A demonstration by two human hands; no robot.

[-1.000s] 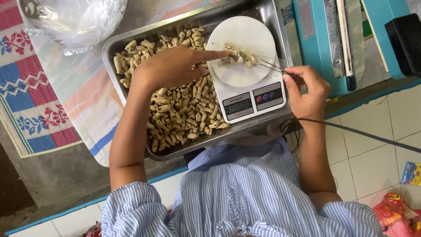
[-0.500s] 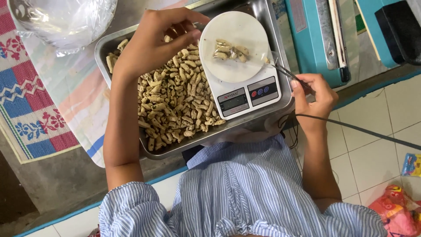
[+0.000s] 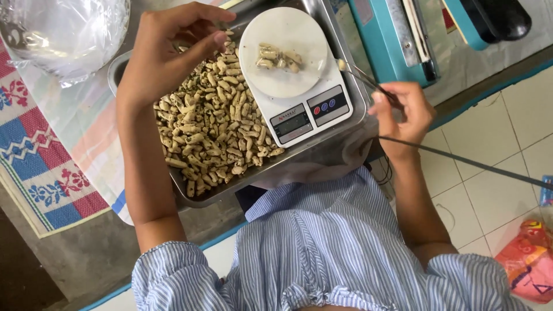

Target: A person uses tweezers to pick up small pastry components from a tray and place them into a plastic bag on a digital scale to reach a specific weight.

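While the left hand (image 3: 167, 57) hovers over the far end of the steel tray (image 3: 322, 147), fingers loosely curled and thumb spread, pinching nothing that shows, the heap of tan snack pieces (image 3: 210, 126) lies directly below and just nearer than it. Right hand (image 3: 403, 112), off the tray's right edge, pinches thin metal tongs (image 3: 366, 80) between thumb and fingers, tips closed on one snack piece (image 3: 342, 64) beside the white scale (image 3: 294, 72). Left of that hand, a few pieces (image 3: 276, 57) sit on the scale's round plate; clear plastic bag (image 3: 63, 31) left of the left hand.
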